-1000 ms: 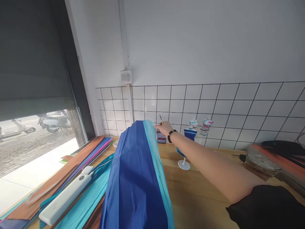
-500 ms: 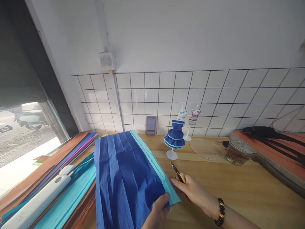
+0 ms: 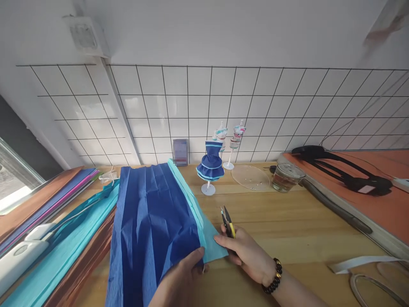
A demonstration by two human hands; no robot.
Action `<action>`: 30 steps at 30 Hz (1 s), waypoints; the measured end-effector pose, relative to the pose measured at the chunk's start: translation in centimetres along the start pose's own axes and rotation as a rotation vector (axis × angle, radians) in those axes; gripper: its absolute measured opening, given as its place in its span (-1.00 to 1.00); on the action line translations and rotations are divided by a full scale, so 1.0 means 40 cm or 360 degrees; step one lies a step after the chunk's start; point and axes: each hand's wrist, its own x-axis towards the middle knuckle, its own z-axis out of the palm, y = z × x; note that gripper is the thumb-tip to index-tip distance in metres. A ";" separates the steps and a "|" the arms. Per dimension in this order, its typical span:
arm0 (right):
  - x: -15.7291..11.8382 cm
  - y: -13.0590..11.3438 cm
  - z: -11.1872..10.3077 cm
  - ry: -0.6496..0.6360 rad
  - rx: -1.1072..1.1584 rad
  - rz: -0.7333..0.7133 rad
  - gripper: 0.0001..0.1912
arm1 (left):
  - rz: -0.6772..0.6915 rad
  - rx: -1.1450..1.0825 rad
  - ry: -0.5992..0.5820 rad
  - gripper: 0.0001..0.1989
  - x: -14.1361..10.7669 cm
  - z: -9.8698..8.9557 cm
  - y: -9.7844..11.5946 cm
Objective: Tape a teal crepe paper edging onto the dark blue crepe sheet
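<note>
A large sheet of dark blue crepe paper (image 3: 153,226) lies in folds in front of me, with a light turquoise crepe paper layer (image 3: 213,238) along its right edge. My left hand (image 3: 180,275) pinches the near right corner, thumb on top, the other fingers mostly hidden beneath. My right hand (image 3: 249,251) holds small yellow-and-black snips (image 3: 228,224), blades pointing away and slightly apart. Its thumb and fingers also meet the turquoise edge; how firmly they grip it I cannot tell. Beyond stands a miniature blue dress (image 3: 210,160) with turquoise trim on a white stand.
Coloured crepe paper strips (image 3: 60,251) and a white power strip (image 3: 22,260) lie left. Behind are a phone-like device (image 3: 180,152) and small mannequins (image 3: 237,138). Right of them are a clear disc (image 3: 251,177), a lidded glass jar (image 3: 286,177), black straps (image 3: 345,172) and white ribbon (image 3: 367,262).
The view has turned right and down. My right hand has come in to the turquoise edge, closer to my left hand. The snips' blades now show apart.
</note>
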 end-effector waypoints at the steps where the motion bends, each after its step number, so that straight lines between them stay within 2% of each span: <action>1: -0.001 0.001 -0.003 0.0024 -0.0002 -0.0007 -0.54 | -0.0042 0.0013 -0.0006 -0.71 0.001 -0.008 0.002; 4: -0.005 0.002 -0.014 0.0082 -0.0104 -0.0033 -0.59 | -0.0141 0.0095 0.0008 -0.70 0.000 -0.021 0.005; 10: -0.005 0.003 -0.026 0.0123 -0.0502 -0.0167 -0.72 | -0.0194 0.0249 0.0131 -0.63 -0.014 -0.015 0.013; 15: -0.018 -0.026 -0.045 0.0105 -0.0641 -0.0276 -0.69 | -0.0189 0.0337 0.0316 -0.65 -0.017 -0.023 0.040; 17: -0.039 -0.044 -0.050 -0.0075 -0.0696 -0.0309 -0.66 | -0.0120 0.0474 0.0420 -0.67 -0.018 -0.025 0.056; 19: -0.062 -0.056 -0.051 -0.0491 -0.0691 -0.0224 -0.55 | -0.0130 0.0703 0.0507 -0.66 -0.022 -0.025 0.071; 21: -0.081 -0.060 -0.049 -0.0810 -0.0700 -0.0047 -0.43 | -0.0244 0.0887 0.0524 -0.64 -0.026 -0.025 0.079; 22: -0.087 -0.061 -0.047 -0.0881 -0.0746 0.0042 -0.41 | -0.0305 0.0939 0.0500 -0.64 -0.028 -0.026 0.081; 25: -0.090 -0.058 -0.048 -0.0876 -0.0884 0.0176 -0.44 | -0.0343 0.0975 0.0384 -0.68 -0.030 -0.028 0.084; 30: -0.073 -0.058 -0.062 -0.0969 -0.0821 0.0282 -0.43 | -0.0361 0.0851 0.0417 -0.67 -0.027 -0.027 0.085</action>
